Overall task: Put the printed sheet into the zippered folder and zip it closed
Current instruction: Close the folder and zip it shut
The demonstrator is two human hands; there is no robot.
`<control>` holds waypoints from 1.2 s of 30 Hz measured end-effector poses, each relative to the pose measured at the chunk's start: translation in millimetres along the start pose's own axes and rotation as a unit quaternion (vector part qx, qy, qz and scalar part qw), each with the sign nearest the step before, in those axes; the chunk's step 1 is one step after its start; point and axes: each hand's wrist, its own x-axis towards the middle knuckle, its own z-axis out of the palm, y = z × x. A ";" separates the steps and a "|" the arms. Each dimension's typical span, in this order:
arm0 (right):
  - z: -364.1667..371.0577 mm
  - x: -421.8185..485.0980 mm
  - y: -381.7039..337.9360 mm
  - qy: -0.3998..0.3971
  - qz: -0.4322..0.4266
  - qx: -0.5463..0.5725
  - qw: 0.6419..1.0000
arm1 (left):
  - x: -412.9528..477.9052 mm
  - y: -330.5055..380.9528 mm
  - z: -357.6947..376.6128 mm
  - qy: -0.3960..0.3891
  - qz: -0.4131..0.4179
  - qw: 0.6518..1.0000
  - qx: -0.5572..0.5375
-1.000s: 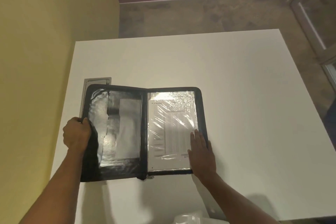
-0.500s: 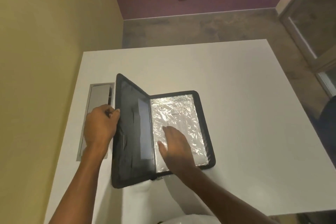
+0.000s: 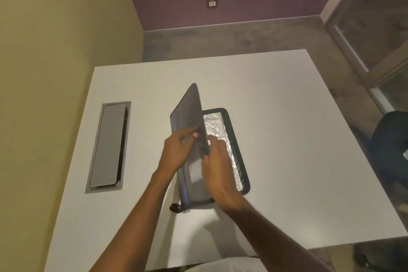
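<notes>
A black zippered folder (image 3: 239, 152) lies half shut in the middle of the white table (image 3: 287, 117). Its left cover (image 3: 188, 112) stands nearly upright and leans to the right. My left hand (image 3: 176, 150) presses flat on the cover's outer side. Inside the right half, the printed sheet (image 3: 215, 125) shows under a shiny plastic sleeve. My right hand (image 3: 217, 165) rests on that sleeve, fingers spread, close against the raised cover. The zipper pull (image 3: 175, 207) hangs at the folder's near left corner.
A grey cable hatch (image 3: 109, 146) is set into the table at the left. A yellow wall runs along the left side. A dark chair (image 3: 390, 146) stands beyond the table's right edge.
My left hand has swung the left cover up from lying flat to nearly upright, over towards the right half. My right hand stays on the sleeve. The view has shifted.
</notes>
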 end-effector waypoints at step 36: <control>48.3 -5.9 157.6 0.036 0.000 -0.188 0.982 | -82.5 -121.9 58.7 0.078 -0.182 0.958 0.209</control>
